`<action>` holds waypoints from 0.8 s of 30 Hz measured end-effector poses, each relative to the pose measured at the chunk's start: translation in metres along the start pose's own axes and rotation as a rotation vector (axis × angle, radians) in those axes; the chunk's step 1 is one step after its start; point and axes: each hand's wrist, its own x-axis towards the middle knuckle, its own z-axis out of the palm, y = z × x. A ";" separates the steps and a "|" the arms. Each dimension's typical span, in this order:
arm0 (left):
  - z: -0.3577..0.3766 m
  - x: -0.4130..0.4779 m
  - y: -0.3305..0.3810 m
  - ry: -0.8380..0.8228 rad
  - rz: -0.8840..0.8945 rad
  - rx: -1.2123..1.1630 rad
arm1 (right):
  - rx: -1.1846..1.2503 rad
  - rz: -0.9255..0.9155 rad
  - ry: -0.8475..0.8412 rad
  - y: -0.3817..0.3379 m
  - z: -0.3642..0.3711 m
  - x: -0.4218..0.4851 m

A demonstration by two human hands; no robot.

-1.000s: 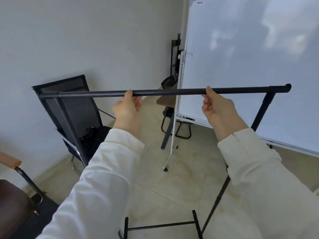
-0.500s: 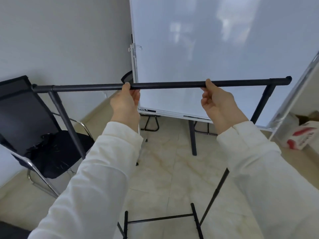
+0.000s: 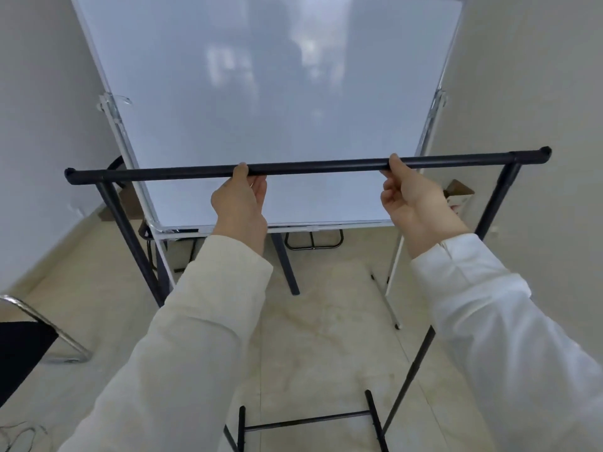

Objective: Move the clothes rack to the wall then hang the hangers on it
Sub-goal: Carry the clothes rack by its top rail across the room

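Both hands hold the top bar of the black clothes rack [image 3: 313, 165]. The left hand [image 3: 239, 203] has its fingers wrapped around the bar, and the right hand [image 3: 412, 199] grips it too. The rack stands on the floor [image 3: 326, 337] in the middle, with a big whiteboard [image 3: 267, 102] just behind it at 12 o'clock.

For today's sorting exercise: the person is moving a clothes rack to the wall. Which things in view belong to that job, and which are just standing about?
Part of the job:
clothes rack, held by its top bar
left hand, gripping the bar
right hand, gripping the bar
wall

Just standing about:
whiteboard on its stand
chair at the left edge
cardboard box behind the rack
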 end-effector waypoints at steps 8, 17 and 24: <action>0.074 0.033 -0.061 -0.160 -0.152 0.031 | 0.045 -0.077 0.213 -0.039 -0.047 0.044; 0.160 0.042 -0.145 -0.260 -0.302 0.110 | 0.057 -0.150 0.381 -0.078 -0.123 0.096; 0.235 0.036 -0.216 -0.331 -0.352 0.111 | 0.056 -0.199 0.442 -0.120 -0.189 0.148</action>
